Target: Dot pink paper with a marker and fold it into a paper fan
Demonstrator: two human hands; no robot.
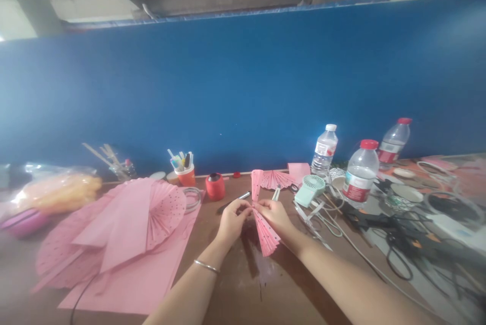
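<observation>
Between my two hands is a pink pleated paper fan [266,234] with small punched holes, pinched narrow at its middle and spreading above and below. My left hand [234,219] grips the pinched middle from the left with thumb and fingertips. From the right, my right hand [276,216] closes on the same middle, its fingers partly hidden by the folds. Behind the hands lies another pleated pink paper piece [276,179]. A dark pen-like tool [234,201] rests just beyond my left hand, and a pale clip-like tool [276,193] beyond my right.
Pink paper sheets and finished-looking round fans [167,213] pile up at left. A red jar [215,186] and a cup of pens [186,175] stand at the back. On the right are a mint handheld fan [310,191], water bottles [360,175] and tangled cables [402,244].
</observation>
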